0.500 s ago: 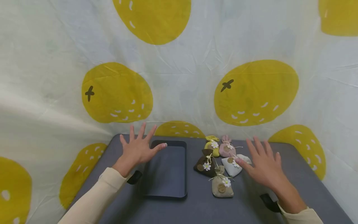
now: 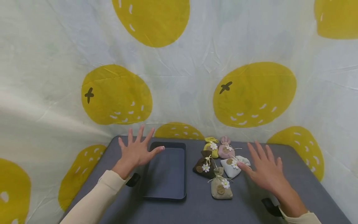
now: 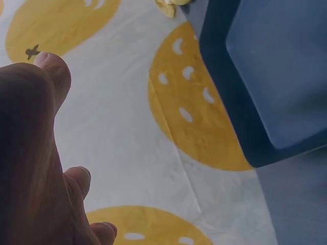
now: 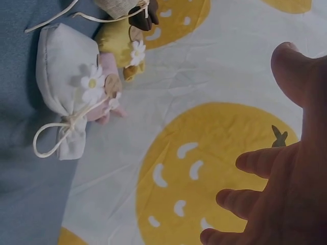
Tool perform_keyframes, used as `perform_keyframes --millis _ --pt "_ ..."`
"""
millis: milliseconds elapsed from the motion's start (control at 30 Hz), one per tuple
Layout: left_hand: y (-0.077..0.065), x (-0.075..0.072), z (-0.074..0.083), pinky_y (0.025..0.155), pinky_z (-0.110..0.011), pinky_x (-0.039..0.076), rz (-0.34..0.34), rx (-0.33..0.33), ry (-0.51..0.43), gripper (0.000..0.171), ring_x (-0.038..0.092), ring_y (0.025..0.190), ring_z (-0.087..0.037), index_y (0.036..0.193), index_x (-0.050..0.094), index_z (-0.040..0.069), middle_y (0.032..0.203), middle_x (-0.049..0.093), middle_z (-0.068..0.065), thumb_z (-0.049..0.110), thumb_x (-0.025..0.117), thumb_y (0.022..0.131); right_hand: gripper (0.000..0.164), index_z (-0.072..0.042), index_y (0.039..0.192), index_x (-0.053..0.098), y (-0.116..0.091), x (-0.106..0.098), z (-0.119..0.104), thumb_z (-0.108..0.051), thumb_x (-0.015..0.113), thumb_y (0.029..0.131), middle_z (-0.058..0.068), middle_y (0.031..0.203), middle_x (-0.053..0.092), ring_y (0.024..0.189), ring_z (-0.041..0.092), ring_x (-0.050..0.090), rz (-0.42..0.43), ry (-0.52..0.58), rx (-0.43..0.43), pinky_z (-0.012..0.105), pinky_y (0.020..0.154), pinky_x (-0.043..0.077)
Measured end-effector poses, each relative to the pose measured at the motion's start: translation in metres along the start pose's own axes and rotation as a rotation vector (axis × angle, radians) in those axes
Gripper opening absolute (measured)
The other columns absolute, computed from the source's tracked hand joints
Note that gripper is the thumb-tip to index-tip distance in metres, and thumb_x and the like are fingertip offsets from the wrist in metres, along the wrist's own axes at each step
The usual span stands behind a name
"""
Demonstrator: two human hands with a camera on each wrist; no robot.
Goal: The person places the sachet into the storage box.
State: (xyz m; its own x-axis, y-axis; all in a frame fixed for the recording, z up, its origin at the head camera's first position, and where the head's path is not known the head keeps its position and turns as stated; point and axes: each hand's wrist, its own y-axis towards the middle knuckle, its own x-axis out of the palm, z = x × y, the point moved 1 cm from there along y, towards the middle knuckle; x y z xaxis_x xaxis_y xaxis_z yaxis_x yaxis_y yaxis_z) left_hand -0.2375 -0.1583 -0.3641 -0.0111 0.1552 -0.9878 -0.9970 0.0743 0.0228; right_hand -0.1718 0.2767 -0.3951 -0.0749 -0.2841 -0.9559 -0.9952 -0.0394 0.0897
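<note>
A little white bag lay near the spread right hand.
Seen from the head, its tied neck pointed to 2 o'clock, its long way running 8 to 2. It lay at 9 o'clock from that hand. A tan bag sat at the white bag's 7 o'clock. The tray, longest from 12 to 6, lay at 4 o'clock from the left hand, its fingers wide apart too.
</note>
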Motion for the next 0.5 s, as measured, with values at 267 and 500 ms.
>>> perform_keyframes --millis 267,500 --pt "0.001 0.009 -0.012 0.105 -0.082 -0.007 0.01 -0.007 -0.01 0.096 -0.013 0.15 -0.05 0.157 0.004 0.044 0.168 -0.003 -0.008 0.09 0.032 0.078 0.099 -0.014 0.16 0.009 -0.003 0.007 0.008 -0.074 0.042 0.089 0.023 0.165 0.001 0.144 0.058 0.002 -0.024 0.011 0.027 0.083 0.097 0.005" --pt "0.002 0.017 -0.02 0.107 -0.08 -0.007 0.017 -0.021 -0.016 0.097 -0.015 0.149 -0.051 0.157 0.005 0.041 0.168 -0.003 -0.011 0.09 0.034 0.078 0.099 -0.016 0.16 0.006 -0.003 0.012 0.011 -0.075 0.042 0.089 0.025 0.164 0.004 0.144 0.058 0.001 -0.034 0.017 0.03 0.083 0.096 0.004"
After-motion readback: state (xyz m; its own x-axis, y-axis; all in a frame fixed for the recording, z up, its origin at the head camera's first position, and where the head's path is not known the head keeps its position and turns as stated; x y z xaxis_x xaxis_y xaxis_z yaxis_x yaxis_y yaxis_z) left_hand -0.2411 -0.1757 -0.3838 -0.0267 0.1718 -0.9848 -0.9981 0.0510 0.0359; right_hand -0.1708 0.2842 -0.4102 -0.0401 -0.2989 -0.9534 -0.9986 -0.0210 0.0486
